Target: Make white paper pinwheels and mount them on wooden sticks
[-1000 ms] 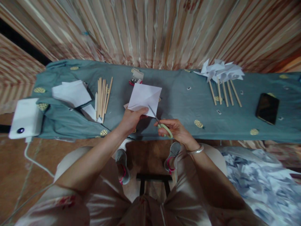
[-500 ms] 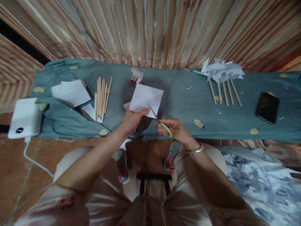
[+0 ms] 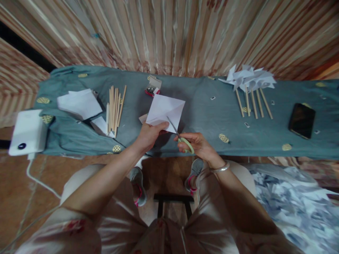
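Observation:
My left hand (image 3: 153, 134) pinches the lower left edge of a square white sheet of paper (image 3: 164, 107), thumb on top. Faint crease lines cross the sheet, which I hold above the cloth. In my right hand (image 3: 197, 144) is a pair of scissors (image 3: 186, 144) with pale green handles. Their blades lie at the sheet's lower right corner and point toward its middle. Behind the paper stands a small open box (image 3: 153, 86) with shiny metal pins in it.
Wooden sticks (image 3: 114, 109) and a stack of white paper (image 3: 81, 104) lie left on the green cloth (image 3: 206, 120). Several paper pinwheels (image 3: 249, 80) on sticks and a black phone (image 3: 302, 120) lie right. A white device (image 3: 28, 132) sits at the left edge; a heap of paper pieces (image 3: 299, 201) is lower right.
Almost nothing differs. The paper has shifted very slightly to the right, while both hands and the scissors stay nearly in place.

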A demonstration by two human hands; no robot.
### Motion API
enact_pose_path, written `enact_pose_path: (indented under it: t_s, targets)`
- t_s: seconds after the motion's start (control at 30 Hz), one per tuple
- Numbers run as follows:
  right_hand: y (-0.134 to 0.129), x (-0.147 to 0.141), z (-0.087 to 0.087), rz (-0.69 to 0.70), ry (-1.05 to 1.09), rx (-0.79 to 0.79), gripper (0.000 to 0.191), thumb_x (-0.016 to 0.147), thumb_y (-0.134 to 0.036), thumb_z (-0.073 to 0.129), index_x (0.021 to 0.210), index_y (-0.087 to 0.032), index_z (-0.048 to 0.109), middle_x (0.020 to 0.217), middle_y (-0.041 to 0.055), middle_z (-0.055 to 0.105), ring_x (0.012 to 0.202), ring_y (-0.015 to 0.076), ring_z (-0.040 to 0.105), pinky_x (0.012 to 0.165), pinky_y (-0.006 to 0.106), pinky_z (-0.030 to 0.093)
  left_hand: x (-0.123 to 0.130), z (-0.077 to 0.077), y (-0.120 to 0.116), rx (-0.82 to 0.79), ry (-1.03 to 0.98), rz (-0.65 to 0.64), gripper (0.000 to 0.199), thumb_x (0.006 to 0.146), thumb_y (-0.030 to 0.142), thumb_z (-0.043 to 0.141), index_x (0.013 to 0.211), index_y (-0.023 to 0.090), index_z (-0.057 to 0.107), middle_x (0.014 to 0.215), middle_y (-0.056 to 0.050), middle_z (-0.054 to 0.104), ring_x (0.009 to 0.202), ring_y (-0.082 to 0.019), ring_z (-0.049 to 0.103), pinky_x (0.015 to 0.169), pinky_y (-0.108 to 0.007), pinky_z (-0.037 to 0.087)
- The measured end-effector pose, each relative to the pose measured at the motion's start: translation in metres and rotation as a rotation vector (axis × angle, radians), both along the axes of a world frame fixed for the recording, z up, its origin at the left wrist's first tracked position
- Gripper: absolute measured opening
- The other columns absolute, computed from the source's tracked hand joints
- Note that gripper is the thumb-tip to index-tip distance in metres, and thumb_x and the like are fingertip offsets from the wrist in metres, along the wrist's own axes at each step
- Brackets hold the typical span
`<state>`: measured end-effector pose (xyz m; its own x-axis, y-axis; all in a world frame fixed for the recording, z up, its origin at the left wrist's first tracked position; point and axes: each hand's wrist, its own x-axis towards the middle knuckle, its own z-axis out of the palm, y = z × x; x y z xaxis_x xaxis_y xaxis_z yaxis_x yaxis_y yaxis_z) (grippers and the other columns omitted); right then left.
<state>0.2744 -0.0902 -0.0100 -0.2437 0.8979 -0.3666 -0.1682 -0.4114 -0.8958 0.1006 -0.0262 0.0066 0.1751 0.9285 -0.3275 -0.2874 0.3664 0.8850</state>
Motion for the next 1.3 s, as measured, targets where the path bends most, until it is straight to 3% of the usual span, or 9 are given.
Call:
enact_pose_path:
  t_s: [0.27, 1.0, 1.3]
  targets:
    - [0.0007, -0.0005, 0.0003, 0.0, 0.01, 0.005, 0.039, 0.054, -0.04, 0.092, 0.08, -0.018, 0.075, 0.064, -0.0035, 0.064, 0.053, 0.0061, 0.058, 0.05, 0.019, 0.05, -0.0004, -0.0029, 0.0, 0.004, 0.01, -0.008, 0.032, 0.056, 0.022, 0.08, 0.085, 0.017, 0.067, 0.085, -0.002, 0.071, 0.079, -0.018, 0.064, 0.072, -0.029, 0.054]
    - [0.0012, -0.0023, -0.0025, -0.025, 0.03, -0.004, 0.035, 0.051, -0.037, 0.093, 0.075, -0.019, 0.074, 0.06, -0.0051, 0.063, 0.05, 0.0067, 0.057, 0.049, 0.02, 0.049, 0.0013, -0.0009, 0.0005, -0.007, -0.02, 0.006, 0.033, 0.055, 0.019, 0.08, 0.084, 0.016, 0.068, 0.083, -0.002, 0.072, 0.074, -0.016, 0.064, 0.063, -0.024, 0.051]
    - [-0.0018, 0.0035, 0.0021, 0.074, -0.014, 0.037, 0.043, 0.058, -0.041, 0.09, 0.088, -0.017, 0.073, 0.064, -0.0022, 0.067, 0.058, 0.0082, 0.06, 0.055, 0.02, 0.047, -0.0046, 0.0027, 0.0094, 0.037, 0.017, 0.067, 0.027, 0.055, 0.019, 0.08, 0.08, 0.018, 0.069, 0.082, -0.002, 0.072, 0.075, -0.018, 0.064, 0.062, -0.027, 0.05]
